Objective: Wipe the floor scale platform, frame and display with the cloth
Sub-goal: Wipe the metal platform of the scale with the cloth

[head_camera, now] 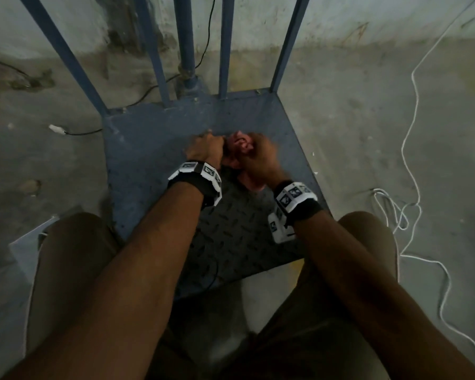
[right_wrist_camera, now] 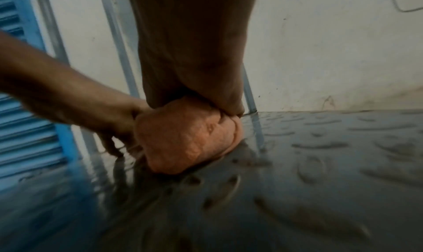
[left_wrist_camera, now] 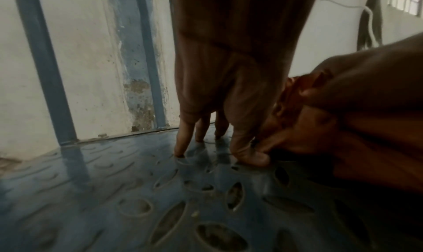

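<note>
The floor scale's blue-grey checker-plate platform point(head_camera: 148, 149) point(left_wrist_camera: 114, 183) point(right_wrist_camera: 343, 156) lies in front of me, with its blue frame bars point(head_camera: 225, 45) rising along the far edge. A bunched pinkish-orange cloth point(head_camera: 240, 145) point(left_wrist_camera: 288, 96) point(right_wrist_camera: 183, 138) sits at the platform's middle. My right hand point(head_camera: 258, 157) point(right_wrist_camera: 228, 107) grips the wad from above and presses it onto the plate. Just left of it, my left hand point(head_camera: 206, 148) point(left_wrist_camera: 219, 129) point(right_wrist_camera: 109, 129) pinches the cloth's left edge at the thumb side while its other fingertips touch the plate. No display is in view.
A white cord point(head_camera: 412, 133) snakes over the concrete floor to the right. A black cable point(head_camera: 148, 91) runs behind the frame to a round blue post point(head_camera: 185, 50). My knees point(head_camera: 74, 256) flank the platform's near edge. A stained wall stands close behind, with a blue louvred shutter point(right_wrist_camera: 23, 129) at the left.
</note>
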